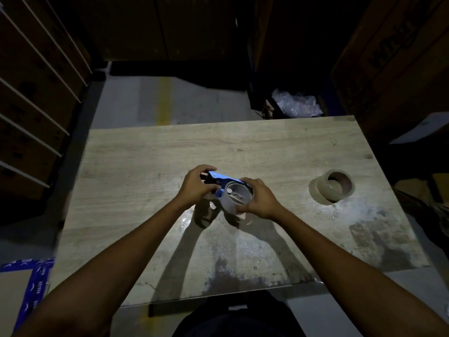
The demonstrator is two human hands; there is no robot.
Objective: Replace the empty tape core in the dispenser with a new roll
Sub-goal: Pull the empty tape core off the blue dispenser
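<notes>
1. Two bare hands meet above the middle of a wooden table (pixel 150 152), holding a blue tape dispenser (pixel 222 177) between them, clear of the tabletop.
2. Left hand (pixel 195 187), at 9 o'clock of the dispenser, has its fingers curled closed around the dark front end.
3. Right hand (pixel 261 199), at 3 o'clock, is wrapped closed around the empty tape core (pixel 237 195), a pale grey ring that sits on the dispenser's hub with its open side facing the camera.
4. New roll (pixel 334 187) of tape lies flat on the table, well apart at 3 o'clock from the hands, untouched.
5. Crumpled plastic wrap (pixel 297 104) lies beyond the table's far edge at 1 o'clock.
</notes>
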